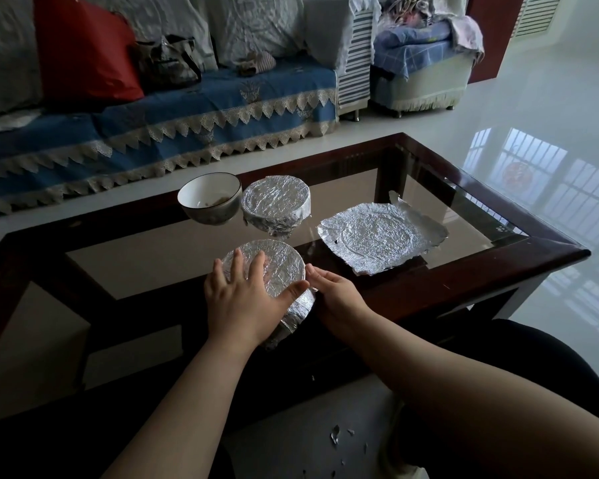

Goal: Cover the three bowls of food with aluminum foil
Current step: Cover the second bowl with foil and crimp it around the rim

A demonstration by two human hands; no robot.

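Three bowls stand on a glass-topped table (360, 188). The nearest bowl (281, 267) is wrapped in aluminum foil over its top and sides. My left hand (242, 299) lies flat on its foil top with fingers spread. My right hand (336, 295) presses against the foil on its right side. Behind it, a second foil-covered bowl (275, 205) stands untouched. To that bowl's left is a white bowl (210, 198) with a dark rim, uncovered, with a little food inside. A loose crumpled sheet of foil (381, 235) lies flat on the glass to the right.
The table has a dark wooden frame (550, 250). A sofa with a blue lace-edged cover (153, 122), a red bag (83, 50) and cushions runs behind it. Small foil scraps (336, 435) lie on the pale glossy floor near my knees.
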